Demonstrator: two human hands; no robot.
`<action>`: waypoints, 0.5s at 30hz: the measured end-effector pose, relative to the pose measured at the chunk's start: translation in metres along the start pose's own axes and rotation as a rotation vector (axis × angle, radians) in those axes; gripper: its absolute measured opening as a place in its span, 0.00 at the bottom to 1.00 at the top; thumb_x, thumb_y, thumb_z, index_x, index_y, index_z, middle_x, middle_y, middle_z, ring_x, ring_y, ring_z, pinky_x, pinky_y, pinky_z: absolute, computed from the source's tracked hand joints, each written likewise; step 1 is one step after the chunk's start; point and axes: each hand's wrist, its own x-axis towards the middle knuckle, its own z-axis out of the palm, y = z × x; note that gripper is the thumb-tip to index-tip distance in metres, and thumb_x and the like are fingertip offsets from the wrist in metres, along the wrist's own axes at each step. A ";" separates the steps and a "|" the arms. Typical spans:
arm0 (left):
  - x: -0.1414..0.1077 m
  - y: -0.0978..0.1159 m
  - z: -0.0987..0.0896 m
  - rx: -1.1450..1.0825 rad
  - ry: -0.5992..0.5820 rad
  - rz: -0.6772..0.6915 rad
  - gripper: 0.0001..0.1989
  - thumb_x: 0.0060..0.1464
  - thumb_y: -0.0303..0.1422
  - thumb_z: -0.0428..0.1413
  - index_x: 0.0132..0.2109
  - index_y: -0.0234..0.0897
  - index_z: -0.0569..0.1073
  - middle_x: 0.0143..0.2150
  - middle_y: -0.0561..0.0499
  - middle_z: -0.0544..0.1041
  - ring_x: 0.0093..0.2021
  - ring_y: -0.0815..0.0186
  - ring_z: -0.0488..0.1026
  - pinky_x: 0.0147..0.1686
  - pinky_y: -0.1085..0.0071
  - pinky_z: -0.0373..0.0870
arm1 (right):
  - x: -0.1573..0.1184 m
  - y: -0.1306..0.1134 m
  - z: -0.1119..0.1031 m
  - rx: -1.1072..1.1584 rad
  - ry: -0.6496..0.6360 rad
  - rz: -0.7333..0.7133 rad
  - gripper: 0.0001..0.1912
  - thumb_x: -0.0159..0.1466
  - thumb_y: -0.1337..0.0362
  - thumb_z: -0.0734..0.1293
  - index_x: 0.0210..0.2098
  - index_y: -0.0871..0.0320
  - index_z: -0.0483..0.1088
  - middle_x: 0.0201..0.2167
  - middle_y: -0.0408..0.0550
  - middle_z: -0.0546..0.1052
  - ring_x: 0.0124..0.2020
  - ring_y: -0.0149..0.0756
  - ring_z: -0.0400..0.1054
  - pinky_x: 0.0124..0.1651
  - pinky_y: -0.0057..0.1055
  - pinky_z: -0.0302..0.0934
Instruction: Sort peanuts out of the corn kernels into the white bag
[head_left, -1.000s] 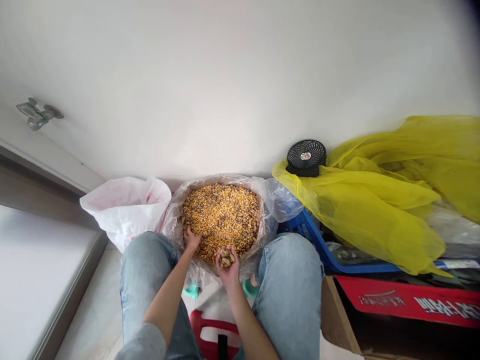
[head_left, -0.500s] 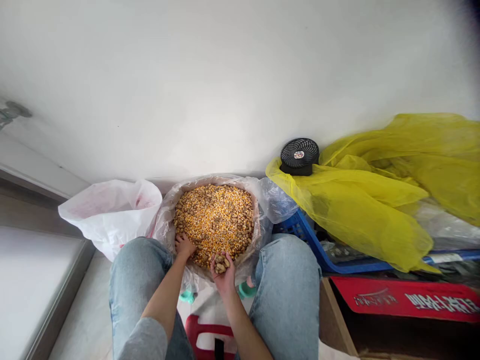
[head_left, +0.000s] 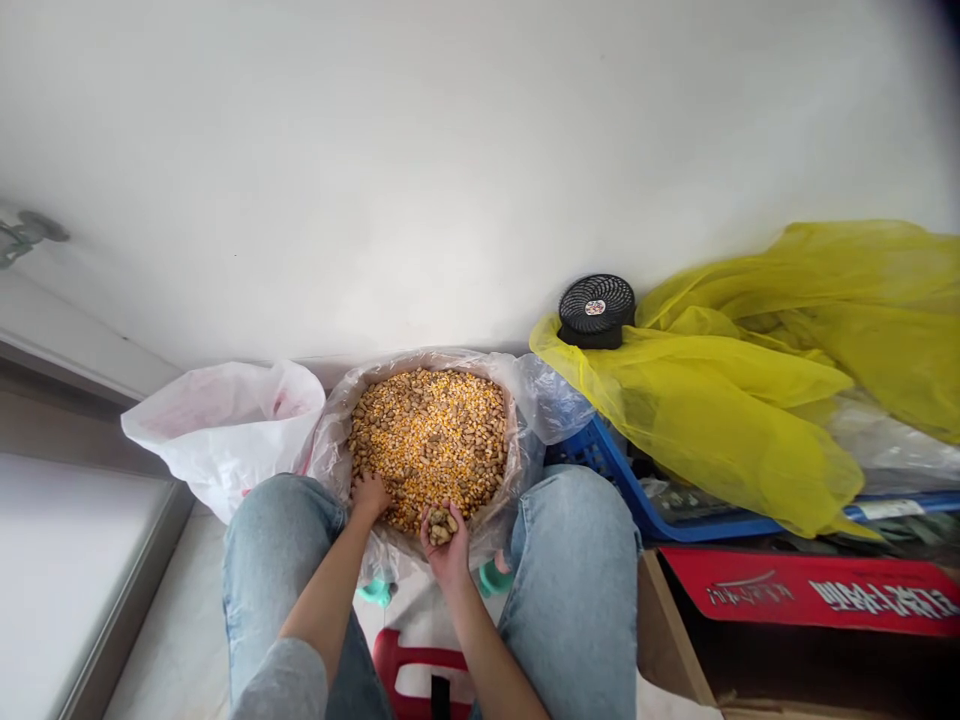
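Note:
A round mound of yellow corn kernels mixed with brown peanuts (head_left: 429, 448) fills a container lined with clear plastic (head_left: 334, 440) between my knees. My left hand (head_left: 370, 495) rests at the near edge of the mound, its fingers down among the kernels. A few centimetres to its right, my right hand (head_left: 446, 545) is cupped palm up, shut on a small pile of brown peanuts (head_left: 442, 526). The container's wall is hidden by the plastic.
A white plastic bag (head_left: 225, 435) stands to the left of the container. On the right lie a yellow plastic sheet (head_left: 720, 410), a black fan (head_left: 596, 310) and a blue crate (head_left: 622, 480). A red stool (head_left: 416, 665) shows below, between my jeans-clad legs (head_left: 570, 590).
The view has shifted, so everything sits further left in the frame. The pile in my right palm looks smaller than a second ago.

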 end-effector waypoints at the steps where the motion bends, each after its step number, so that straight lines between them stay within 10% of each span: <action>1: -0.002 0.000 -0.002 0.014 0.005 0.031 0.22 0.46 0.33 0.48 0.50 0.30 0.62 0.53 0.34 0.61 0.53 0.49 0.60 0.46 0.59 0.58 | 0.000 0.000 0.000 0.002 -0.001 0.001 0.05 0.50 0.64 0.67 0.28 0.54 0.68 0.24 0.38 0.75 0.29 0.28 0.70 0.29 0.25 0.66; 15: -0.019 0.005 -0.015 0.151 -0.191 0.240 0.29 0.44 0.43 0.49 0.52 0.31 0.62 0.49 0.35 0.69 0.49 0.53 0.67 0.44 0.61 0.63 | 0.000 0.001 -0.001 -0.015 0.013 0.051 0.03 0.50 0.65 0.66 0.27 0.54 0.68 0.24 0.38 0.75 0.30 0.30 0.70 0.27 0.26 0.66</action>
